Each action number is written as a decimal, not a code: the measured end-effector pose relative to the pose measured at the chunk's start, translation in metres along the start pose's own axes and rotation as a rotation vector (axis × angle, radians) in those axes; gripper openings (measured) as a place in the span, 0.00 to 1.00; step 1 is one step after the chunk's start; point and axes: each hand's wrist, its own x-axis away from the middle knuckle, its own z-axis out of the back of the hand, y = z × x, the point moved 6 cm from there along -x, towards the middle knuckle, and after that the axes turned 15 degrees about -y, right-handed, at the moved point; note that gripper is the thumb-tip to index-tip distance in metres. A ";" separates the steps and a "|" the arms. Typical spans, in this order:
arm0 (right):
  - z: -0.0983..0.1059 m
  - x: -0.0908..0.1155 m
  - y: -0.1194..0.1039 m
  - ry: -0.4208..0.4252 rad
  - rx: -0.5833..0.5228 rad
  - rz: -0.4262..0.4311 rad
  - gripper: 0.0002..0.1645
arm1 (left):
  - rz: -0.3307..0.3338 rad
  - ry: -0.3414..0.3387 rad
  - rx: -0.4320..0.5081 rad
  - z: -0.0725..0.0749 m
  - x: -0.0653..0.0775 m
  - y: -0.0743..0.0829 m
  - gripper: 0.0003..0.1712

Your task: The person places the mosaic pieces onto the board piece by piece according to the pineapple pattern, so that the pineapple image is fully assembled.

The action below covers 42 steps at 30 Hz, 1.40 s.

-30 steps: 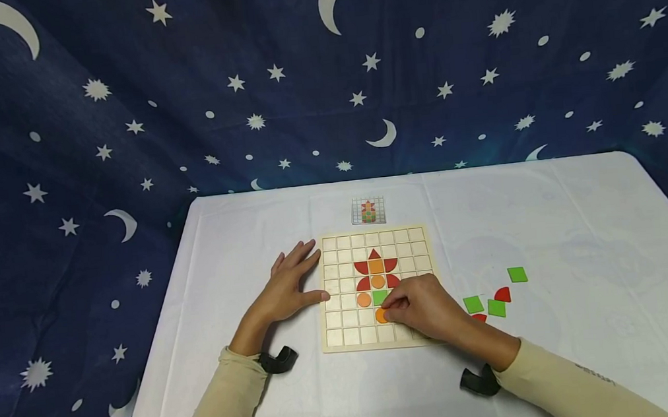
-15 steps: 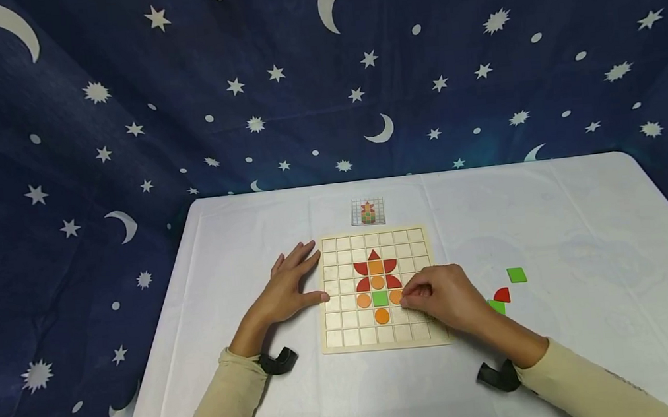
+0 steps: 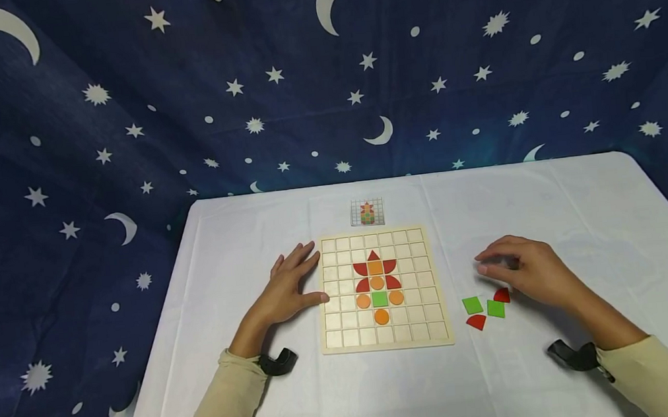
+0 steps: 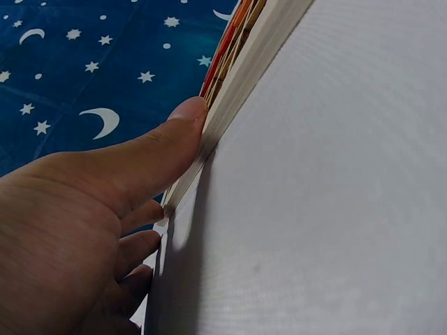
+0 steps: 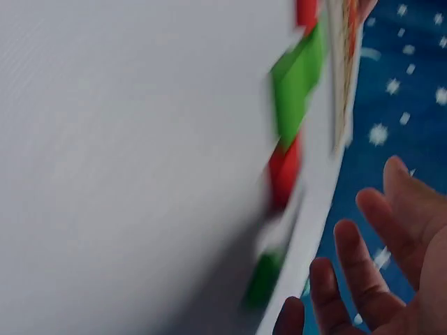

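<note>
A wooden grid board (image 3: 336, 339) lies on the table with a figure of flat pieces: a red triangle (image 3: 372, 256), an orange square (image 3: 375, 268), several red quarter-circles, several orange circles and a green square (image 3: 380, 299). My left hand (image 3: 290, 285) rests at the board's left side, its fingers extended and thumb touching the edge, as the left wrist view confirms. Off the board's right side, my right hand (image 3: 533, 270) hovers with loose fingers and nothing between them. Near it lie loose green squares (image 3: 495, 309) and red quarter-circles (image 3: 476, 322); another green piece (image 5: 264, 279) shows in the right wrist view.
A small pattern card (image 3: 367, 212) showing a similar figure lies behind the board. White cloth (image 3: 240, 230) covers the table. A dark blue curtain (image 3: 296, 53) with moons and stars hangs behind and to the left.
My right hand set an orange circle below the green square, then was at another orange circle right of that square. It has since moved right, off the board. My left hand stays put.
</note>
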 end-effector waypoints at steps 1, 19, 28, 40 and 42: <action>0.002 0.002 0.009 -0.004 0.002 -0.024 0.13 | 0.003 -0.002 0.003 0.000 0.000 0.000 0.53; 0.010 0.017 0.066 -0.046 0.010 0.013 0.18 | -0.015 0.013 -0.010 -0.002 -0.001 0.000 0.53; 0.005 0.016 0.068 -0.132 -0.020 -0.086 0.17 | -0.017 0.012 0.007 -0.001 -0.001 0.001 0.53; 0.009 0.019 0.063 -0.040 -0.117 -0.111 0.09 | 0.004 0.005 -0.002 -0.003 -0.003 -0.004 0.53; 0.008 0.019 0.061 -0.036 -0.140 -0.124 0.09 | 0.000 0.007 0.004 -0.004 -0.003 -0.004 0.53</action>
